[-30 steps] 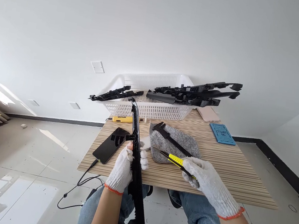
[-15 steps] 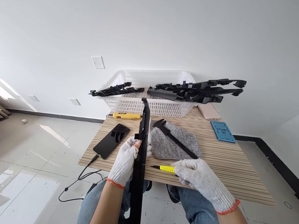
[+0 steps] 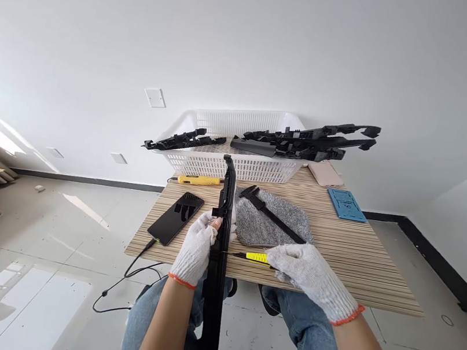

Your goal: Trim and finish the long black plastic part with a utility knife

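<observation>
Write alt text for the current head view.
A gloved left hand grips a long black part while the gloved right hand holds a pointed yellow-handled tool toward it. On the striped table are a phone, a caliper on grey cloth and, behind, a white basket of other black parts.

Blk part (image 3: 214, 295) in L hand (image 3: 195, 248), prob. tweezers (image 3: 257, 257) in R hand (image 3: 301, 267)

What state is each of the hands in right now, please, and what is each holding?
Left hand: closed, holding the long black part.
Right hand: closed, holding the yellow-and-black tool.
</observation>
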Available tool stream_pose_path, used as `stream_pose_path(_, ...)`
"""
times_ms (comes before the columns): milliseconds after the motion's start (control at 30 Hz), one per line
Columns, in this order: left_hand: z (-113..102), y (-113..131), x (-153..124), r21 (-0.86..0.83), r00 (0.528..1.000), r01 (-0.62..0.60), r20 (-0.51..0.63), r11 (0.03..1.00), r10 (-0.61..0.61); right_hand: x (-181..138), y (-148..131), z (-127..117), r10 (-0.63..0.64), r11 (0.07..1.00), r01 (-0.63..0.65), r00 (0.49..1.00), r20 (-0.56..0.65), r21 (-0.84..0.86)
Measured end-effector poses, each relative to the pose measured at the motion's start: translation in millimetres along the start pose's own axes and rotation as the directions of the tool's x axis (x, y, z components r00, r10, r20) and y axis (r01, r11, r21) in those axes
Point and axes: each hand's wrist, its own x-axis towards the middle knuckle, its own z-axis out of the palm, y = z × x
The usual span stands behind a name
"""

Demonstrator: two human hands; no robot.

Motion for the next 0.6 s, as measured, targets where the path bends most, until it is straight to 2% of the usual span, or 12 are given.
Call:
stream_pose_path(233,-0.4,0.1,0.4,0.002,1.0,-0.009,0.006,1.0,0.008,3.2,3.0,2.0,0.073,0.997,-0.072,0.997,-0.032,0.013)
stream_pose_path(600,1.4,4.3,-2.7,0.02,1.0,-0.028,0.005,0.999,0.028,5.2,5.8,0.9,0.056,0.994,-0.045,0.993,-0.1,0.103)
